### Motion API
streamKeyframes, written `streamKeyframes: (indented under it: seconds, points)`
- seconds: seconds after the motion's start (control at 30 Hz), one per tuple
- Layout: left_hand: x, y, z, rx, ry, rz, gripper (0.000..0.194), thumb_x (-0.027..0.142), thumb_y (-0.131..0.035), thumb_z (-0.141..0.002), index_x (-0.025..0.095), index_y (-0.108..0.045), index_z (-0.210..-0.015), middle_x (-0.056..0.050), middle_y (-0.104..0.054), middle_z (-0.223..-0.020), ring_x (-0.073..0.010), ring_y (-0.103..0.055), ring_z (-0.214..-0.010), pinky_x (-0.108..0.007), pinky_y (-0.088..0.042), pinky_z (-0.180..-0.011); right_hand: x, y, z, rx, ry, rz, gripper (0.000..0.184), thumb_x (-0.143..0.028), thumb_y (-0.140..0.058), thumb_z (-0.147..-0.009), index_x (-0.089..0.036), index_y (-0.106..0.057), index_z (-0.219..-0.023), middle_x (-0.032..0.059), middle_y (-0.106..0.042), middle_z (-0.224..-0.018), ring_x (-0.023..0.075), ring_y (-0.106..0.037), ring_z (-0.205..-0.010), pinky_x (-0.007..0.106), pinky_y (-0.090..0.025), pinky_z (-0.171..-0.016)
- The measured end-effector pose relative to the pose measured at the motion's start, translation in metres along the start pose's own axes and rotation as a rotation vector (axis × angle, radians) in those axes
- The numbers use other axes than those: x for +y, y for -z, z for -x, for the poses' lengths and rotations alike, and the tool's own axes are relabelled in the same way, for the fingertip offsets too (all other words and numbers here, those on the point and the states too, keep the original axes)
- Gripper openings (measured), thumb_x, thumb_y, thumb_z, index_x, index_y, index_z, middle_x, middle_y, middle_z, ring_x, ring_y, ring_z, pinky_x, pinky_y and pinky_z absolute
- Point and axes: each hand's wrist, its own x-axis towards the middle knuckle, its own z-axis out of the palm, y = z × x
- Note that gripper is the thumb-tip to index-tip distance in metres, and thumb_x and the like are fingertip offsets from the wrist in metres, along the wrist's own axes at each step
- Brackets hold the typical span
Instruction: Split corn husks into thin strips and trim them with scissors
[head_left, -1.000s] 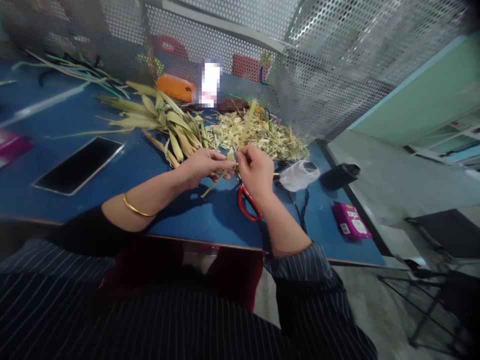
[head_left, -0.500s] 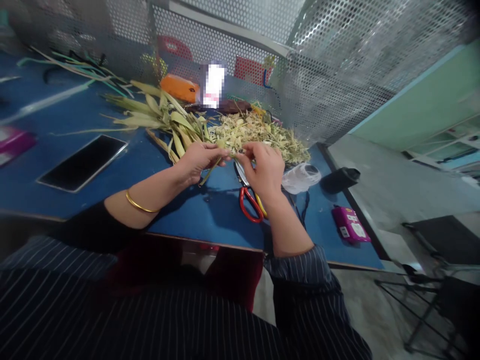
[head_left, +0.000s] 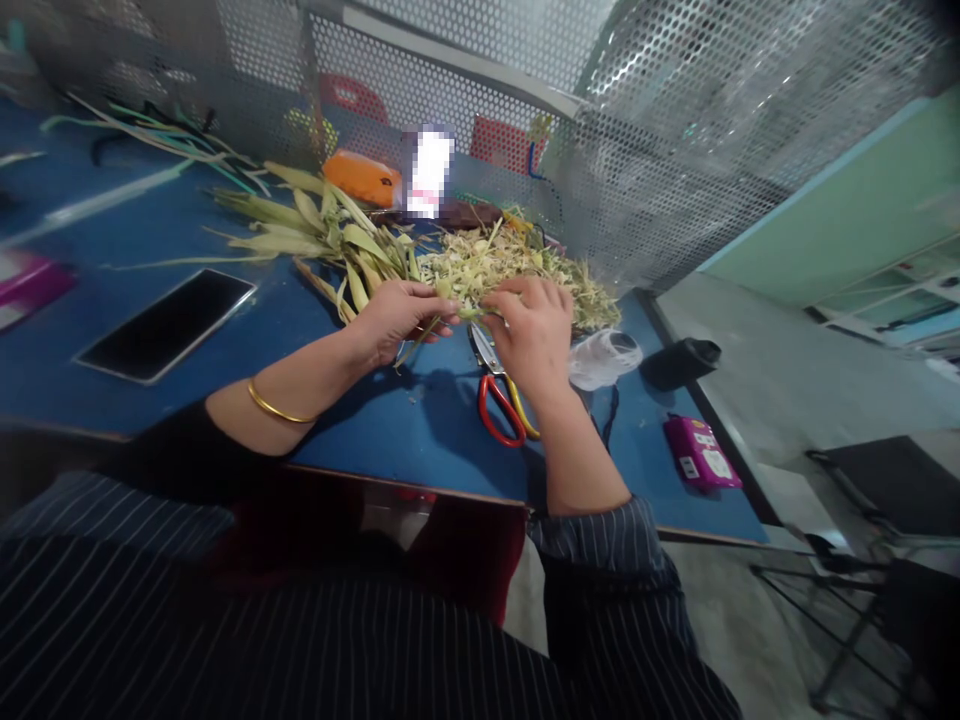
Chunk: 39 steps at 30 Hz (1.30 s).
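Here, your two hands, left (head_left: 403, 318) and right (head_left: 534, 330), pinch one green leaf strip (head_left: 470, 313) between them, above one pair of scissors (head_left: 500, 392). Your right wrist partly blocks its yellow handle.

We cannot follow the folds of the pale green strip (head_left: 470, 312) that the left hand (head_left: 397, 318) and right hand (head_left: 536, 335) pinch; fingers cover parts of it. The right hand hides some of the scissors (head_left: 501, 410), and we lose the inner end of the white roll (head_left: 606, 358) behind it. The dark cord (head_left: 612, 412) runs partly out of our sight behind the right forearm. Pixelation masks the bright upright object (head_left: 430, 172), so we cannot read it. The left edge cuts off a purple packet (head_left: 34, 285) and the worktop (head_left: 375, 430); the right edge crops a black chair (head_left: 892, 490). We find the far shelves (head_left: 900, 290) blurred, their contents too small to name.
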Motion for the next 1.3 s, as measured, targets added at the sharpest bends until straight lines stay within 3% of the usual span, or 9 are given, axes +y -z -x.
streamKeyframes:
  seconds: [0.2,0.3,0.47,0.6,0.7,0.9,1.1,1.2,1.3]
  points:
    - [-0.005,0.002,-0.003,0.044,-0.008,0.024,0.022,0.028,-0.079,-0.065,0.013,-0.070,-0.078,-0.007,-0.072,-0.077,-0.0144,-0.068,-0.064,-0.022,-0.047,-0.055,-0.009,0.006,0.001,-0.061,0.095,0.148,0.025,-0.022,-0.039,-0.095,-0.022,-0.061,-0.082,0.0056,-0.063,-0.084,0.0194,-0.053,-0.080,0.039,-0.034,-0.087]
    - [-0.007,0.000,-0.006,0.094,0.028,0.082,0.025,0.027,-0.082,-0.062,0.014,-0.067,-0.076,-0.005,-0.071,-0.074,-0.0150,-0.068,-0.064,-0.021,-0.043,-0.050,-0.022,0.001,0.007,-0.168,0.041,-0.081,0.021,-0.025,-0.045,-0.093,-0.020,-0.061,-0.079,0.0048,-0.062,-0.079,0.0172,-0.052,-0.072,0.034,-0.037,-0.074]
    - [-0.011,-0.002,-0.010,0.097,0.028,0.219,0.015,0.022,-0.076,-0.068,0.015,-0.064,-0.073,-0.006,-0.072,-0.077,-0.0125,-0.066,-0.065,-0.020,-0.042,-0.049,-0.037,-0.026,0.013,-0.323,-0.531,-0.960,0.024,-0.039,-0.059,-0.083,-0.020,-0.059,-0.069,-0.0027,-0.057,-0.060,0.0115,-0.050,-0.056,0.025,-0.038,-0.057]
    - [-0.012,-0.002,-0.009,0.059,-0.008,0.208,0.020,0.023,-0.080,-0.064,0.015,-0.064,-0.074,-0.005,-0.071,-0.076,-0.0131,-0.067,-0.066,-0.020,-0.041,-0.047,-0.027,-0.036,0.009,-0.097,-1.146,-1.521,0.029,-0.045,-0.073,-0.069,-0.020,-0.062,-0.081,-0.0047,-0.060,-0.067,0.0071,-0.053,-0.052,0.021,-0.042,-0.051]
    - [-0.012,-0.002,-0.006,0.014,0.002,0.130,0.023,0.025,-0.082,-0.062,0.015,-0.064,-0.073,-0.006,-0.072,-0.078,-0.0148,-0.069,-0.069,-0.019,-0.042,-0.047,-0.017,-0.034,0.005,0.077,-1.310,-1.653,0.026,-0.034,-0.077,-0.064,-0.020,-0.062,-0.081,-0.0074,-0.056,-0.063,0.0043,-0.049,-0.049,0.018,-0.041,-0.047]
    - [-0.012,-0.005,-0.004,-0.012,0.004,0.044,0.018,0.022,-0.080,-0.066,0.014,-0.066,-0.075,-0.008,-0.072,-0.078,-0.0169,-0.070,-0.070,-0.020,-0.042,-0.047,-0.014,-0.031,0.004,0.215,-1.127,-1.638,0.019,-0.032,-0.074,-0.069,-0.023,-0.068,-0.085,-0.0061,-0.055,-0.064,0.0056,-0.051,-0.056,0.018,-0.041,-0.050]
    - [-0.013,-0.004,-0.007,-0.018,0.023,0.056,0.011,0.020,-0.073,-0.075,0.013,-0.067,-0.079,-0.008,-0.071,-0.082,-0.0140,-0.069,-0.067,-0.019,-0.043,-0.047,-0.025,-0.017,0.000,0.441,-0.728,-1.317,0.024,-0.047,-0.055,-0.087,-0.025,-0.065,-0.089,0.0009,-0.065,-0.088,0.0135,-0.064,-0.087,0.028,-0.050,-0.076]
    - [-0.011,-0.006,-0.006,-0.011,0.018,0.010,0.005,0.015,-0.068,-0.079,0.012,-0.066,-0.082,-0.006,-0.069,-0.079,-0.0121,-0.068,-0.063,-0.018,-0.040,-0.044,-0.023,-0.009,-0.001,0.406,-0.657,-1.202,0.030,-0.049,-0.048,-0.091,-0.024,-0.062,-0.083,-0.0001,-0.059,-0.073,0.0126,-0.062,-0.075,0.028,-0.049,-0.074]
    - [-0.007,-0.008,-0.003,0.030,-0.007,-0.032,0.008,0.010,-0.064,-0.079,0.013,-0.060,-0.086,-0.003,-0.067,-0.073,-0.0096,-0.064,-0.055,-0.017,-0.036,-0.041,-0.018,-0.006,0.000,0.221,-0.574,-1.055,0.039,-0.049,-0.047,-0.092,-0.021,-0.058,-0.066,-0.0013,-0.053,-0.062,0.0111,-0.054,-0.063,0.026,-0.045,-0.066]
